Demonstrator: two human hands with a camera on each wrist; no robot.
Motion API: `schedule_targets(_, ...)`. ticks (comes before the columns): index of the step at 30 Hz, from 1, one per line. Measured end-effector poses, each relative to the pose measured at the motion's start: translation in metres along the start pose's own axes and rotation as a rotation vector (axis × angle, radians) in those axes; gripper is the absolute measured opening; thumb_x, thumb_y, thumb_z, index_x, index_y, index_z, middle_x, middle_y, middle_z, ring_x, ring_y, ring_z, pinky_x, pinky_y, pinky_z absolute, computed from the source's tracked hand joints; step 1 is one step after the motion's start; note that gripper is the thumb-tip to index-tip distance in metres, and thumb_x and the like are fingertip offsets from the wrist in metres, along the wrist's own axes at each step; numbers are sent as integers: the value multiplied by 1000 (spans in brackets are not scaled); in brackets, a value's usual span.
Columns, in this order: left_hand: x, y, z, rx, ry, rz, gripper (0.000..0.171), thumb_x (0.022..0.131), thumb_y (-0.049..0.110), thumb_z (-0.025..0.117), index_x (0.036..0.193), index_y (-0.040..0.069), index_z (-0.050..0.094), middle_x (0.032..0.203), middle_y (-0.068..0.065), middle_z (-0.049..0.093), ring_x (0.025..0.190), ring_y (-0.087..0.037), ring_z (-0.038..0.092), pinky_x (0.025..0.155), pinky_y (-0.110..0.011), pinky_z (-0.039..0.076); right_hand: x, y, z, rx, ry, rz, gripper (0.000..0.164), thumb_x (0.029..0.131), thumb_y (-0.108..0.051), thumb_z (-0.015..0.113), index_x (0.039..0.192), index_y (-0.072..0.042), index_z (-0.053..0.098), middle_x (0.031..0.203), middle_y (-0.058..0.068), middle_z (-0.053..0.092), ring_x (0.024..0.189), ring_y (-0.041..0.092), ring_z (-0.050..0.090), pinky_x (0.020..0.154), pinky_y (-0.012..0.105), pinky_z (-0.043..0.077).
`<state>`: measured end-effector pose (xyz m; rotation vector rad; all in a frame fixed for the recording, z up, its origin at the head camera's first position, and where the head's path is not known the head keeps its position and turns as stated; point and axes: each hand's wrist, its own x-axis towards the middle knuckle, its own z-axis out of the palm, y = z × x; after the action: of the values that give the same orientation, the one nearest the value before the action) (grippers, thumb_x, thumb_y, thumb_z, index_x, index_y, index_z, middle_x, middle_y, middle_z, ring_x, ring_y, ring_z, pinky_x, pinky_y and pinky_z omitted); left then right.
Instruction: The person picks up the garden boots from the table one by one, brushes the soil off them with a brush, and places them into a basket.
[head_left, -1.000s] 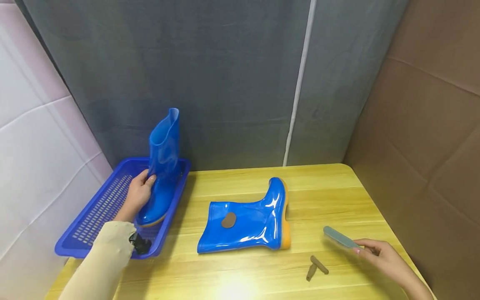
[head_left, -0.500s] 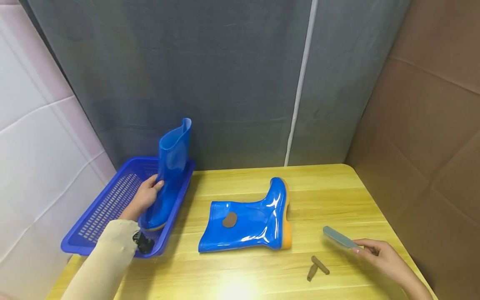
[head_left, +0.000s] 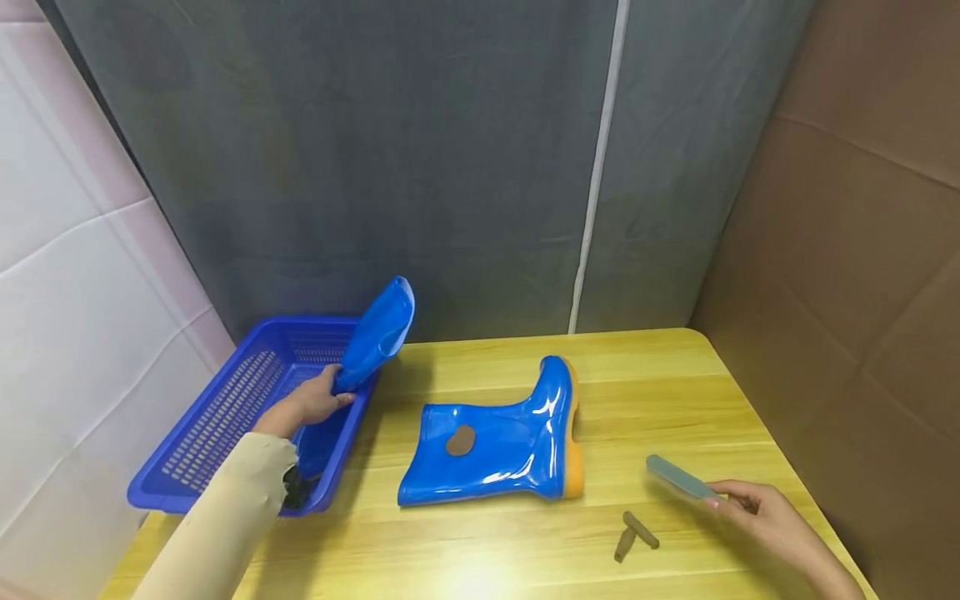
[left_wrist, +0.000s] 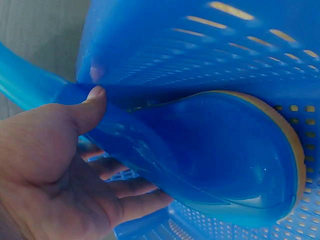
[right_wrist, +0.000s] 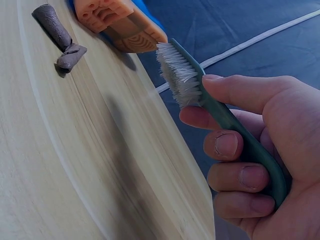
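My left hand (head_left: pixel 313 402) grips the shaft of a blue rain boot (head_left: pixel 381 323), thumb on one side and fingers on the other. The boot leans inside the blue plastic basket (head_left: pixel 315 330), its top tipped to the right past the rim. In the left wrist view its rounded toe (left_wrist: pixel 225 155) with an orange sole edge lies against the basket's mesh. My right hand (head_left: pixel 765 518) holds a green-handled brush (right_wrist: pixel 217 107), white bristles facing down toward the table. A second blue rain boot (head_left: pixel 495 454) with an orange sole lies on its side, a brown patch (head_left: pixel 460 440) on its shaft.
Two brown clay-like rolls (head_left: pixel 638 530) lie crossed on the wooden table (head_left: pixel 645 375), left of the brush. A grey cloth wall (head_left: pixel 450 167) stands behind, a white one (head_left: pixel 75 292) at left, a brown one (head_left: pixel 862 250) at right.
The boot in the basket has gone from upright to leaning right, its top lower. My left hand has moved right with it. The right hand and brush have hardly moved.
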<state>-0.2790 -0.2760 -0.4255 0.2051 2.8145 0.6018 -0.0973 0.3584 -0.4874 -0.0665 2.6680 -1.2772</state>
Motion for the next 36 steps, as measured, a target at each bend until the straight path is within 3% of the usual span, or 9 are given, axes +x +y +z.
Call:
schedule_targets(5,2,5,0,20,-21,-64,67,103,28,49,147,-14,20,142,-46,35,130,-61,39,107,-68,37,-1,0,1,10,-4,23,44,98,-25,61,128,7,61,70,-6,50,59,4,41,51,25,38)
schedule_targets(21,7,21,3,11,-25,-108,70,104,33,46,149,-13,18,145,-44,34,133,-59,39,109,-67,36,2,-2,3,3,-19,54,47,99,-28,60,132,5,59,72,-4,50,63,5,43,54,24,39)
schedule_targets(29,10,29,10,-23,-44,-91,71,104,35,45,151,-10,18,148,-42,32,136,-58,36,111,-67,34,-1,-1,2,-9,0,43,44,98,-27,60,130,3,61,68,-6,44,59,4,39,50,25,37)
schedule_targets(36,10,34,9,-39,-34,-69,72,103,29,50,148,-15,17,145,-45,33,134,-59,37,111,-66,34,0,-2,4,-14,14,35,43,98,-27,61,129,2,62,68,-6,44,59,4,40,51,25,37)
